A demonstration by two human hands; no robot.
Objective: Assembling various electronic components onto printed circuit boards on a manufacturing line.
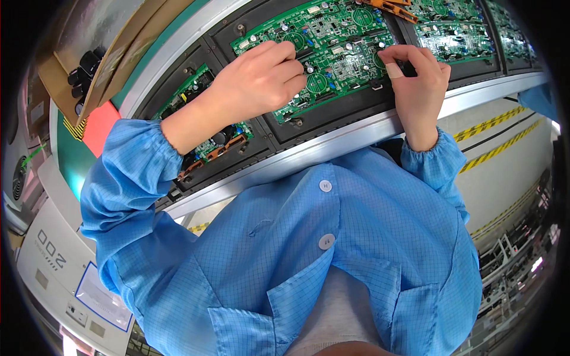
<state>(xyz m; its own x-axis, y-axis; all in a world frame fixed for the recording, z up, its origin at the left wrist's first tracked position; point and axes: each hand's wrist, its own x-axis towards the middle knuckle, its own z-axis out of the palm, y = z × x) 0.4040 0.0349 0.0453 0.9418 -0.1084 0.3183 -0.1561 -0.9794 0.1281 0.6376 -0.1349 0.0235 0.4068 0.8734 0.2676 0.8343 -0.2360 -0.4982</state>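
A green circuit board (pixel 350 68) lies in a dark carrier frame (pixel 320 121), with small parts and printed circles across its face. Curled over its left part is my left hand (pixel 261 80), knuckles up; its fingertips are tucked down and whatever they hold is hidden. Thumb and index finger of my right hand (pixel 418 83) come together in a pinch at the board's right part. Anything between those two fingertips is too small to make out. A pale wrap shows on the right thumb.
A metal rail (pixel 285 155) runs along the carrier's near side. More boards (pixel 454 41) sit in carriers to the right; another (pixel 222 139), with orange-brown clips, is under my left forearm. Black cylindrical parts (pixel 89 62) stand in a cardboard box (pixel 59 83) at far left.
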